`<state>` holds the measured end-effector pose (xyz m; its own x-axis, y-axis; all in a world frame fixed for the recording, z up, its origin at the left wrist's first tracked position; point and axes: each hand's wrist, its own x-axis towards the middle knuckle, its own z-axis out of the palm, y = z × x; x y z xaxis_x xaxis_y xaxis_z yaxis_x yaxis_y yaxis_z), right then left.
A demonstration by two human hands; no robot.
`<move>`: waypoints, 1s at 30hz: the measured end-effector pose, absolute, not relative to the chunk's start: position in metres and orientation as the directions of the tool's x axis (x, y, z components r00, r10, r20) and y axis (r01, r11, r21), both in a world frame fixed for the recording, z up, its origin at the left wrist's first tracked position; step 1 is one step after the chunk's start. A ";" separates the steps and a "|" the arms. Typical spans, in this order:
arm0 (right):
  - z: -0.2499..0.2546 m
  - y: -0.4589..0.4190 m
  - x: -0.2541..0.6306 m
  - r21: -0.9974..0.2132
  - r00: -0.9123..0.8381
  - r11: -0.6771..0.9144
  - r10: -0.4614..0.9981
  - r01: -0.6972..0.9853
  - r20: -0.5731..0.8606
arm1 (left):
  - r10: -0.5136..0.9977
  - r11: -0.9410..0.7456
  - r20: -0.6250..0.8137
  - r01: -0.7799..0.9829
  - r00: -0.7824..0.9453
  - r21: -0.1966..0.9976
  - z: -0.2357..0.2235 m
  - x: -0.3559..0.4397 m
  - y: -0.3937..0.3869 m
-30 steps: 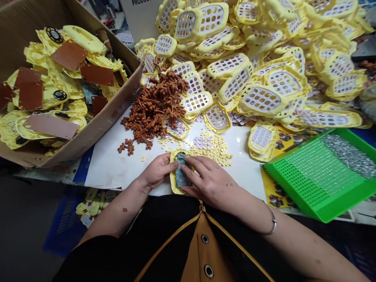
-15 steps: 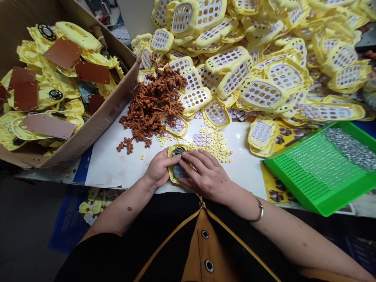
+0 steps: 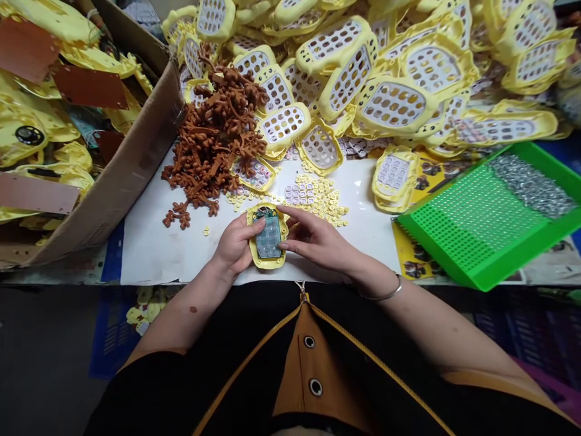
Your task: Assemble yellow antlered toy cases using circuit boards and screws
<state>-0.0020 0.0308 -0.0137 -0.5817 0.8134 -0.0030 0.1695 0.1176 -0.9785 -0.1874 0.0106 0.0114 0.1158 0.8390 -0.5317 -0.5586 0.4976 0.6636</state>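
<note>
My left hand [image 3: 232, 243] is closed round the left side of a yellow plastic phone-shaped shell [image 3: 267, 264], its thumb lying over the front. Inside the shell sits a green circuit board with a translucent keypad sheet [image 3: 269, 239] on it; thin wires show at its top end. At the shell's right edge is my right hand [image 3: 320, 241], its thumb on the lower right and its index finger reaching the top corner. Small yellow key pieces [image 3: 324, 203] lie scattered just beyond the shell. A heap of brown rubbery parts [image 3: 218, 133] is behind my left hand.
A cardboard box [image 3: 131, 163] of yellow housings stands at left. Yellow shells with white perforated faces [image 3: 394, 106] are piled at the back. A stack of shells [image 3: 394, 175] sits right of centre, beside a green tray [image 3: 472, 224] holding many small screws [image 3: 535, 184].
My right hand has drawn back from over the board to the shell's right edge, uncovering the keypad sheet. My left hand keeps its hold. The whole view has shifted.
</note>
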 end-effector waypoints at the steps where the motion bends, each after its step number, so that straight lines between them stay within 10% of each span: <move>1: -0.015 0.030 -0.003 -0.980 -0.575 0.106 0.818 0.166 -0.009 | 0.838 0.497 -0.534 -0.558 0.112 0.664 0.011 -0.187 0.011; 17: -0.018 0.027 -0.006 -0.972 -0.543 0.100 0.839 0.213 -0.033 | 0.854 0.486 -0.509 -0.518 0.109 0.704 0.010 -0.185 0.011; 30: -0.003 0.016 -0.015 -0.663 -0.484 0.588 0.794 0.462 0.367 | 0.892 0.299 -0.432 -0.546 -0.132 0.783 0.011 -0.177 0.010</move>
<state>-0.0147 0.0156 -0.0027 -0.4844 0.7941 0.3670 0.4621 0.5885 -0.6635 -0.1765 0.0104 0.0109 -0.1316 0.8921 -0.4322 -0.5457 0.2988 0.7829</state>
